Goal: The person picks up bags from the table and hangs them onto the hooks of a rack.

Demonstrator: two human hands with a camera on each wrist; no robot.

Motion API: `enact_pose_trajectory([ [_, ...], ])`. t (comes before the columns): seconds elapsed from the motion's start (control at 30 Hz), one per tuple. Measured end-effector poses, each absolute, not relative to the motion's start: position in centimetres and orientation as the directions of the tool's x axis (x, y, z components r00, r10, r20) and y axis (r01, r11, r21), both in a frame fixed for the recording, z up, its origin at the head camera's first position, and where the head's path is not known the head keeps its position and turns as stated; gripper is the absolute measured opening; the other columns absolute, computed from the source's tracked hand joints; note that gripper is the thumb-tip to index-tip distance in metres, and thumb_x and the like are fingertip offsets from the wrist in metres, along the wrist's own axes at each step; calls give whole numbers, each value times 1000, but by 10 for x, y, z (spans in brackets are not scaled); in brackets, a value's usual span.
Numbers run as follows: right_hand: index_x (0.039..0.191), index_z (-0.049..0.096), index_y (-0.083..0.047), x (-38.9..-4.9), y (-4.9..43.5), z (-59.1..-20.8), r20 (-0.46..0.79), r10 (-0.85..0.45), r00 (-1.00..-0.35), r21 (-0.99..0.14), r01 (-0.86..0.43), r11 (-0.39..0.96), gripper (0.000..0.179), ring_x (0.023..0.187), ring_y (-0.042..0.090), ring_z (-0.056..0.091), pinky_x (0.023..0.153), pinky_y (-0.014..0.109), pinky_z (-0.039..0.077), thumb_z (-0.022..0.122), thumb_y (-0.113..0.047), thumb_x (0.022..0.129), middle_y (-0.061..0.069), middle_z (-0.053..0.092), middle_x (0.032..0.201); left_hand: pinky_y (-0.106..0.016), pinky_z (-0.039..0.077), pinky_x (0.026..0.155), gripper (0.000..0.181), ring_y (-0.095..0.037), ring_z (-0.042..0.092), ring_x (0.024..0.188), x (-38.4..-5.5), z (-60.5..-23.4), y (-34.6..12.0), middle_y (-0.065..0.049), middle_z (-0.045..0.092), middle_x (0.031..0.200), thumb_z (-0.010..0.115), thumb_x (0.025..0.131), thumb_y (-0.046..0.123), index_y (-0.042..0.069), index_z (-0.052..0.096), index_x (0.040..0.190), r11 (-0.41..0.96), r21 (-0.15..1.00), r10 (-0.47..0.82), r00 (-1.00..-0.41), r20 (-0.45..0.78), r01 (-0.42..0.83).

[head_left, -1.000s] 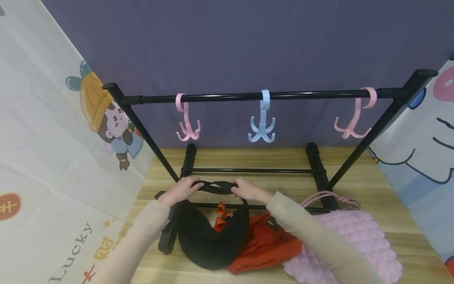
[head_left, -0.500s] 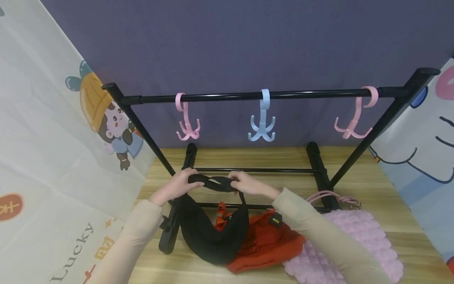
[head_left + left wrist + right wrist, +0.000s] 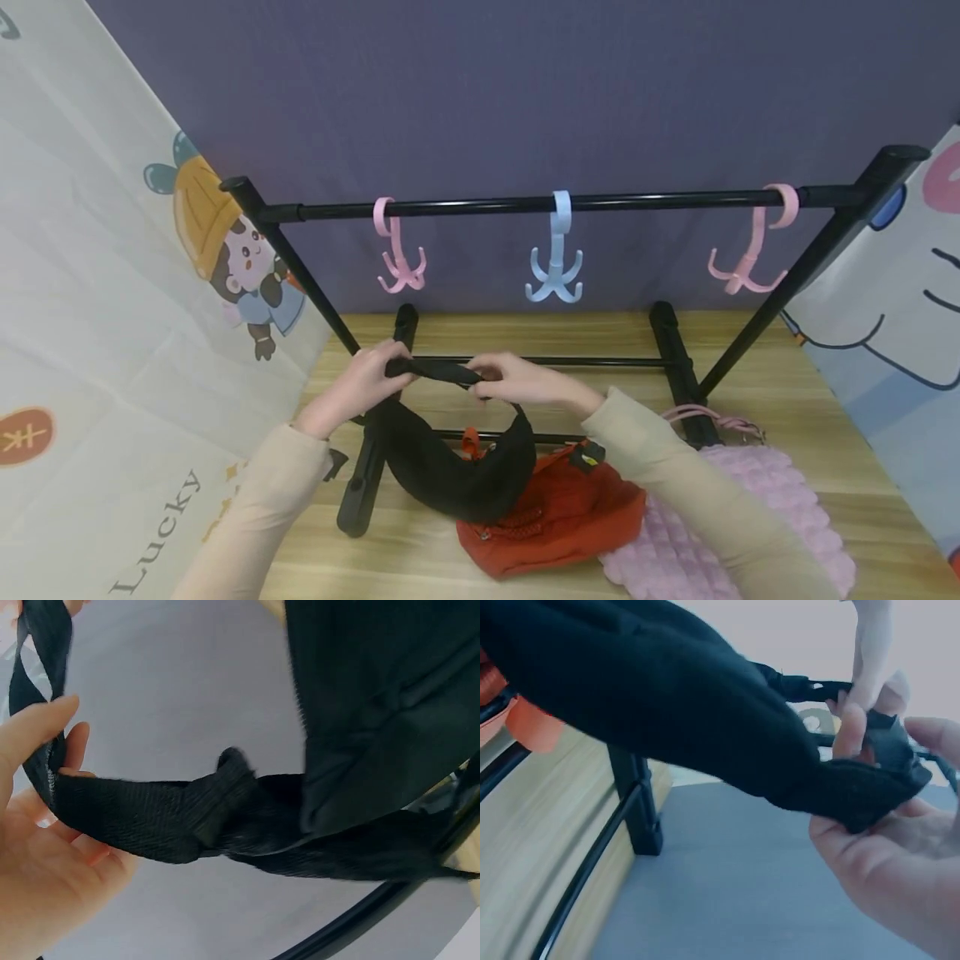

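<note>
In the head view a crescent-shaped black bag (image 3: 457, 487) hangs by its strap (image 3: 442, 370) between both hands. My left hand (image 3: 369, 379) pinches the strap's left part, with fingers and thumb around the webbing (image 3: 135, 817) in the left wrist view. My right hand (image 3: 517, 379) grips the strap farther right; in the right wrist view its fingers (image 3: 847, 855) curl about the bag's strap end. Just below the black bag lies a red bag (image 3: 555, 525), partly covered by it. A pink quilted bag (image 3: 765, 492) lies to the right, partly behind the right sleeve.
A black rack spans the scene, its top bar (image 3: 660, 202) carrying a left pink hook (image 3: 402, 271), a blue hook (image 3: 556, 279) and a right pink hook (image 3: 742, 271). Its lower rails cross the wooden tabletop (image 3: 375, 575). Printed cloth (image 3: 90, 292) stands at the left side.
Both hands have risen and moved slightly away from the body with the strap. The black bag is lifted along, uncovering more of the red bag. The hooks stay put.
</note>
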State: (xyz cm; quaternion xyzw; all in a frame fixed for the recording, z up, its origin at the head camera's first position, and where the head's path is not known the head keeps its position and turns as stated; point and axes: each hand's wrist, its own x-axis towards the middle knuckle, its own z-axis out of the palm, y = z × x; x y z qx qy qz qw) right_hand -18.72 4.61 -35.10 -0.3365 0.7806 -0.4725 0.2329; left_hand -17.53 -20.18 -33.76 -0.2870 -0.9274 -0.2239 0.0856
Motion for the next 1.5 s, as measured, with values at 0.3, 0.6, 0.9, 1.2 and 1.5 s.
enact_pose_trajectory([
  [0.3,121,49,0,-181,34,-328,-25,-765,-644,-924,-277,264,36,59,12,50,59,25,39,50,-19,90,7,56,66,-30,41,58,15,-12,50,61,-171,-308,-199,-1,59,71,62,73,-6,6,58,81,715,416,506,-826,248,562],
  [0.6,112,53,-1,-180,26,-307,-15,-729,-685,-955,-206,213,29,54,19,54,54,29,45,54,-17,88,7,55,65,-30,40,63,16,-12,54,63,-170,-281,-206,-3,63,72,59,73,-6,6,59,83,692,548,477,-868,140,469],
  [0.9,93,62,-3,-188,27,-284,134,-654,-744,-909,-355,217,15,63,14,49,59,28,42,59,-16,84,2,57,73,-30,42,62,14,-18,55,62,-170,-252,-209,-6,63,79,58,77,-2,3,59,90,617,661,500,-862,88,426],
  [1.2,87,67,-7,-196,35,-261,246,-518,-819,-882,-411,232,13,73,16,52,66,28,41,63,-17,82,3,63,82,-27,44,56,27,-14,53,60,-174,-242,-218,-8,58,82,66,79,15,4,58,103,563,724,512,-856,73,398],
  [1.5,87,68,-4,-201,32,-238,351,-442,-825,-831,-492,258,12,72,13,58,65,25,43,64,-14,81,5,66,82,-27,41,62,37,-23,55,67,-172,-222,-222,-10,57,80,62,83,23,7,54,115,605,714,456,-889,52,352],
])
